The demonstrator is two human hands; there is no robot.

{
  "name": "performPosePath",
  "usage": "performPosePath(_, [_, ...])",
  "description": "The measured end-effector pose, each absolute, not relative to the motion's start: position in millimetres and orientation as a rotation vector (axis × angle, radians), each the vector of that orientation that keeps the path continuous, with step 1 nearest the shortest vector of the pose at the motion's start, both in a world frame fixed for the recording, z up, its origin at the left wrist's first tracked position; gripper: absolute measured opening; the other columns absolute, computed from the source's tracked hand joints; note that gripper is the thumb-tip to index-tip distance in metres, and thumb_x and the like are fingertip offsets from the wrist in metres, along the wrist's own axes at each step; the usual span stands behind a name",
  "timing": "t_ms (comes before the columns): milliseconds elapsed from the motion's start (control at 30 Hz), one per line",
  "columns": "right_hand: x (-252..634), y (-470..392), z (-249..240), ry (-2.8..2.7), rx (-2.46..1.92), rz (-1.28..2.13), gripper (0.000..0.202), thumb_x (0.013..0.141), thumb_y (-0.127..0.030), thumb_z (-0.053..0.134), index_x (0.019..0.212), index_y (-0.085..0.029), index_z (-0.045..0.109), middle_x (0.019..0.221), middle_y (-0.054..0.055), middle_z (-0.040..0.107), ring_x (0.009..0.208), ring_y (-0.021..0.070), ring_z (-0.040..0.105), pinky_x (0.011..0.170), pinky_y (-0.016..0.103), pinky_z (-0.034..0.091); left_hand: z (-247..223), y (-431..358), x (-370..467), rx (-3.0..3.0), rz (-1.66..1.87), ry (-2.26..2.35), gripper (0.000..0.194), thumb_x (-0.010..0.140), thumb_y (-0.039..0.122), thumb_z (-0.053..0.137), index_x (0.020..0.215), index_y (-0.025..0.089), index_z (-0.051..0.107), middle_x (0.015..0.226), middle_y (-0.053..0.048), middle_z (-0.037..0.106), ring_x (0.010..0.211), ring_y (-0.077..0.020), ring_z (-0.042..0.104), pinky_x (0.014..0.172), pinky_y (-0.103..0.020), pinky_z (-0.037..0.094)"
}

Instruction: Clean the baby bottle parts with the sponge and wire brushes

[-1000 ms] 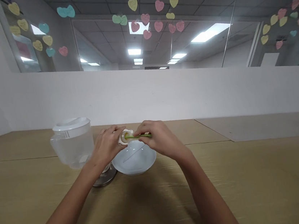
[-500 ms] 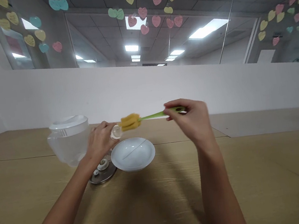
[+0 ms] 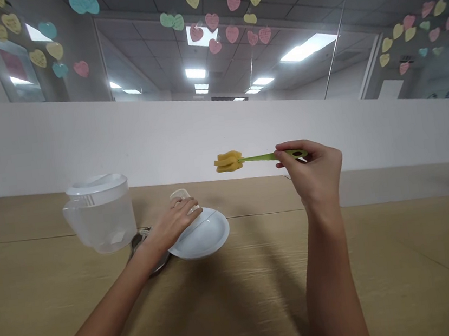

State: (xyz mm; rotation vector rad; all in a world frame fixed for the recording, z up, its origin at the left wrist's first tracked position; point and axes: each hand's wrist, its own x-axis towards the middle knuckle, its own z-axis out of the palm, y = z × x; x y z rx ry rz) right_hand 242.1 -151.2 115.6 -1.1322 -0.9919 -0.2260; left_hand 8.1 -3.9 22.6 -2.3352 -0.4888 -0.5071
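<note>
My left hand (image 3: 179,217) is closed around a small clear container (image 3: 179,194), which it holds tilted over the back left of a white bowl (image 3: 212,237). The fingers cover much of the container. A thin line crosses the inside of the bowl; I cannot tell what it is. In my right hand (image 3: 312,165), pinched by its green handle, is a sponge bottle brush (image 3: 228,162). Its yellow head points left, raised above the table and apart from the container.
A translucent pitcher (image 3: 111,225) with a white lid stands at the left. Between it and the bowl lies a dark-rimmed round lid (image 3: 163,262), partly hidden by my left forearm. Behind the wooden table (image 3: 248,290) rises a white wall (image 3: 155,138) with glass above.
The brush has moved right, away from the container's mouth, with my right hand. My left hand has turned the container and brought it lower and right, over the bowl.
</note>
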Motion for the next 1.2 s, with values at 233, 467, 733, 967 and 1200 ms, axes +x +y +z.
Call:
performPosePath(233, [244.8,-150.4,115.8,-1.022,-1.183,-0.212,0.014,0.065,-0.018,0.059,0.074,-0.017,0.07,0.069,0.002,0.066,0.056,0.0156,0.062,0.055,0.03,0.05,20.9,-2.0,7.5,-2.354,-0.498,-0.512,0.035,0.084,0.002,0.038,0.108,0.02,0.056,0.111,-0.009,0.058,0.105,-0.0212,0.053,0.091,-0.037,0.036])
performPosePath(467, [256.1,-140.9,109.8,-1.042,-1.306,-0.287,0.015,0.066,-0.022,0.059,0.074,-0.017,0.07,0.059,0.001,0.063,0.056,0.0179,0.061,0.058,0.031,0.048,45.2,-12.3,-6.6,-2.416,-0.592,-0.839,0.058,0.074,0.01,0.051,0.131,0.016,0.042,0.117,-0.012,0.056,0.106,-0.027,0.052,0.09,-0.038,0.039])
performPosePath(733, [276.8,-83.0,79.7,-1.143,-1.642,-0.199,0.018,0.067,-0.014,0.055,0.076,-0.014,0.07,0.068,0.006,0.067,0.067,0.019,0.062,0.065,0.03,0.047,61.8,-40.3,2.2,-2.745,-1.101,-1.067,0.059,0.07,0.038,0.064,0.124,0.022,0.051,0.116,-0.006,0.056,0.1,-0.0237,0.055,0.085,-0.034,0.045])
performPosePath(967, [286.5,-54.6,57.1,-1.189,-1.789,-0.093,0.016,0.067,-0.011,0.055,0.075,-0.014,0.069,0.066,0.006,0.067,0.066,0.0181,0.063,0.064,0.027,0.047,65.6,-55.9,15.5,-2.999,-1.403,-1.228,0.051,0.061,0.04,0.07,0.108,0.021,0.062,0.113,-0.005,0.062,0.101,-0.0247,0.057,0.085,-0.034,0.046])
performPosePath(1200, [301.9,-26.3,25.9,-1.203,-1.906,0.091,0.013,0.066,-0.012,0.061,0.077,-0.013,0.068,0.068,0.006,0.068,0.066,0.0162,0.065,0.063,0.022,0.048,77.5,-81.7,19.4,-3.322,-1.413,-1.192,0.052,0.062,0.042,0.07,0.108,0.019,0.06,0.104,-0.004,0.065,0.097,-0.0234,0.059,0.082,-0.032,0.047])
